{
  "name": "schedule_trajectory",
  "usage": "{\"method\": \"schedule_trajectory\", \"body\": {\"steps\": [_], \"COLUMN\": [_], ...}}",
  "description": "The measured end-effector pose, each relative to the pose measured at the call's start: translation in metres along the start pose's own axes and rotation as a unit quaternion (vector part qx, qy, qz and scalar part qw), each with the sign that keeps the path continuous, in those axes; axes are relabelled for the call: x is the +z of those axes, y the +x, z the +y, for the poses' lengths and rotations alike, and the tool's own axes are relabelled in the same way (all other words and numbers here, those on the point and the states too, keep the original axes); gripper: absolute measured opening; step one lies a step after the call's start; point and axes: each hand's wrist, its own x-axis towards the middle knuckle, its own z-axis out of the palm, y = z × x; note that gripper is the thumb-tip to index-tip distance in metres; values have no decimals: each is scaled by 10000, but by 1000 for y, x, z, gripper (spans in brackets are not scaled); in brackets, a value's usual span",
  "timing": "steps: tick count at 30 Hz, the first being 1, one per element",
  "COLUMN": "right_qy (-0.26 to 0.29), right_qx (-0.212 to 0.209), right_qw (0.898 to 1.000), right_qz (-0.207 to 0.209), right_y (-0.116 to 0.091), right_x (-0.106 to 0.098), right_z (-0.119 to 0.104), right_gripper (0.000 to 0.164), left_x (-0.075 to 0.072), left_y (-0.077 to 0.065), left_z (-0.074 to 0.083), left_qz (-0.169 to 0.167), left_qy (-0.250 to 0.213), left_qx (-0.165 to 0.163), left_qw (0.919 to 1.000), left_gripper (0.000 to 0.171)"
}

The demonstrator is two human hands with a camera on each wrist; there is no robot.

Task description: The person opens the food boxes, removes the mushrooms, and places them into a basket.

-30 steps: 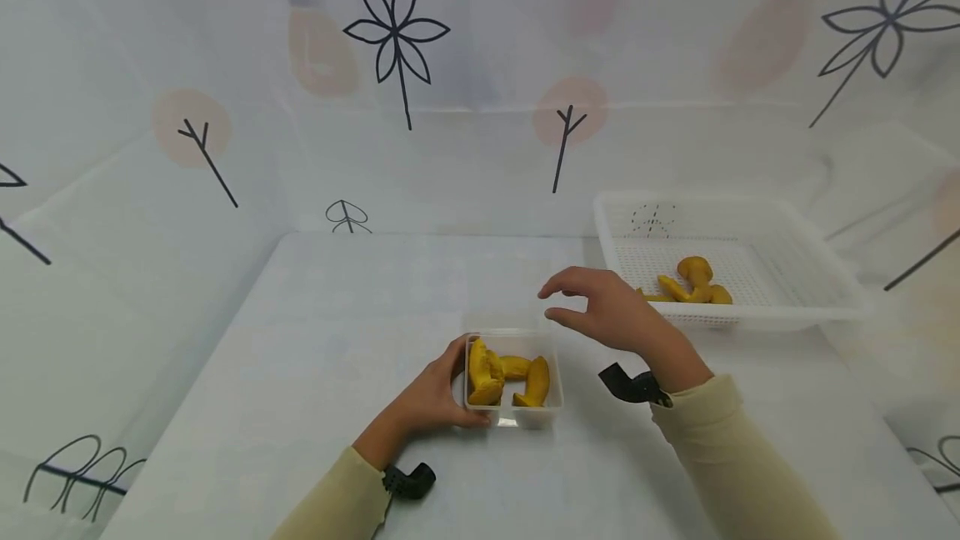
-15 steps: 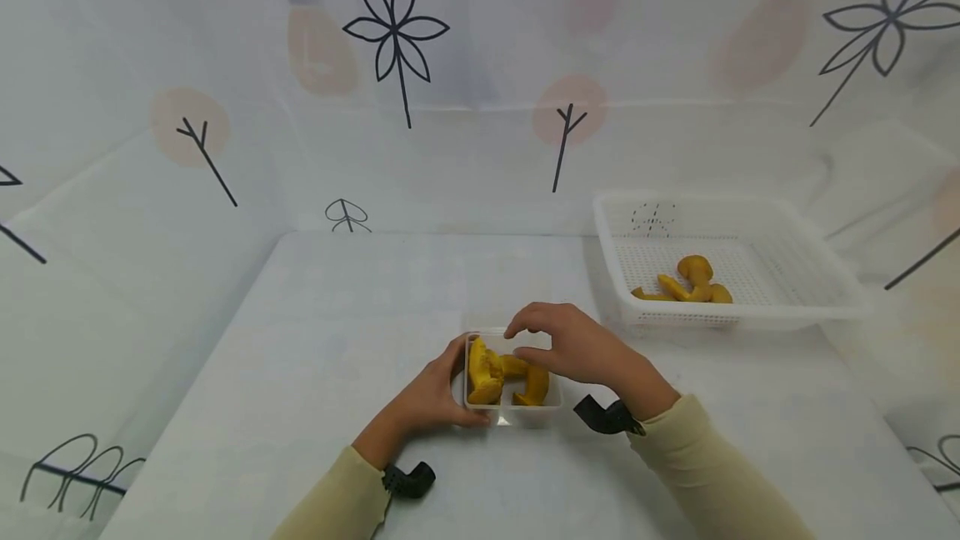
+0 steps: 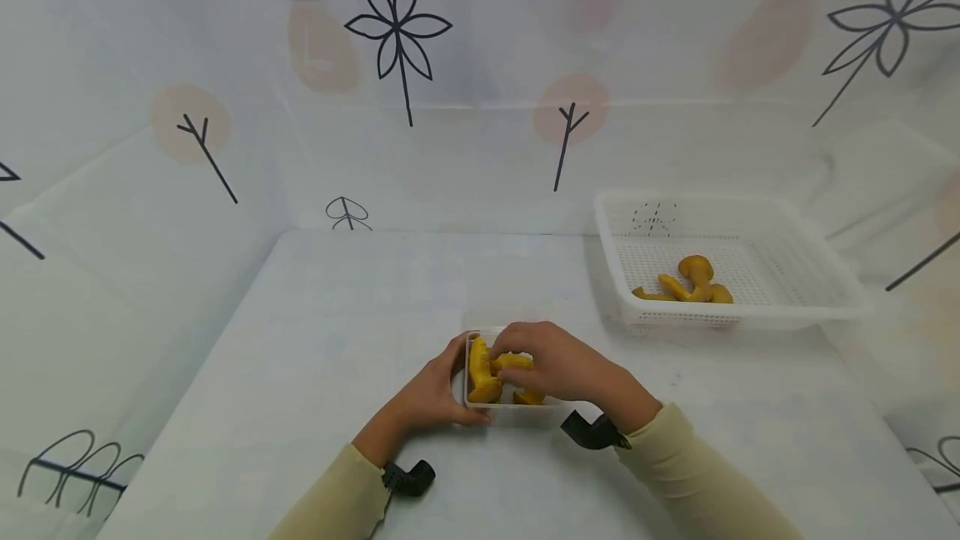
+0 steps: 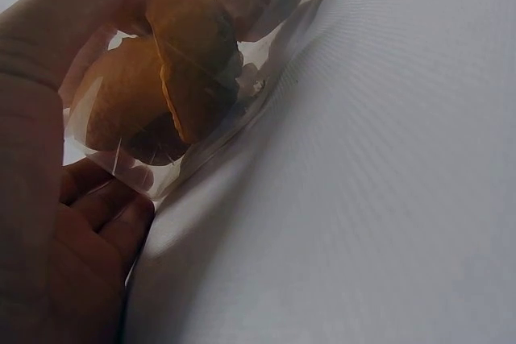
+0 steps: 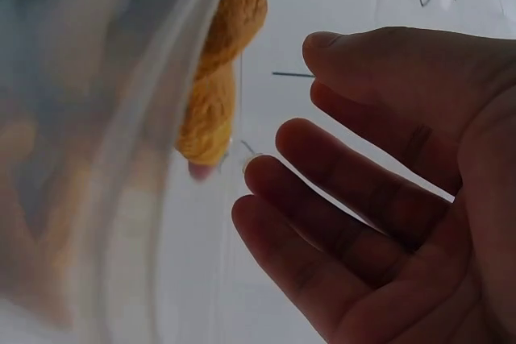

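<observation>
A small clear plastic box (image 3: 513,407) stands on the white table, holding several yellow mushrooms (image 3: 480,365). My left hand (image 3: 427,394) grips its left side, thumb at the near corner and fingers round the far one. Through the clear wall in the left wrist view, a mushroom cap (image 4: 197,54) shows close up. My right hand (image 3: 566,369) is over the box's right part, covering some of the mushrooms. Its fingers (image 5: 322,151) are loosely bent and spread in the right wrist view, with nothing between them, beside a mushroom (image 5: 234,30).
A white perforated basket (image 3: 795,312) stands at the back right of the table, with several yellow mushrooms (image 3: 697,273) inside. White cloth walls (image 3: 480,165) with printed flowers enclose the table (image 3: 360,298) at the back and sides.
My right hand has come from near the basket, left and down, to the box, its fingers now over the mushrooms. My left hand has kept its hold on the box.
</observation>
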Motion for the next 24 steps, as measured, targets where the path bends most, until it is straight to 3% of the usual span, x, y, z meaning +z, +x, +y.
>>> {"method": "schedule_trajectory", "body": {"steps": [24], "right_qy": [-295], "right_qx": [-756], "right_qw": [9963], "right_qz": [-286], "right_y": [7], "right_x": [20], "right_z": [-4], "right_gripper": [17], "left_x": [0], "left_y": [2], "left_z": [-1], "left_qz": [-3], "left_qy": [-73], "left_qx": [228], "left_qw": [9997], "left_gripper": [115]}}
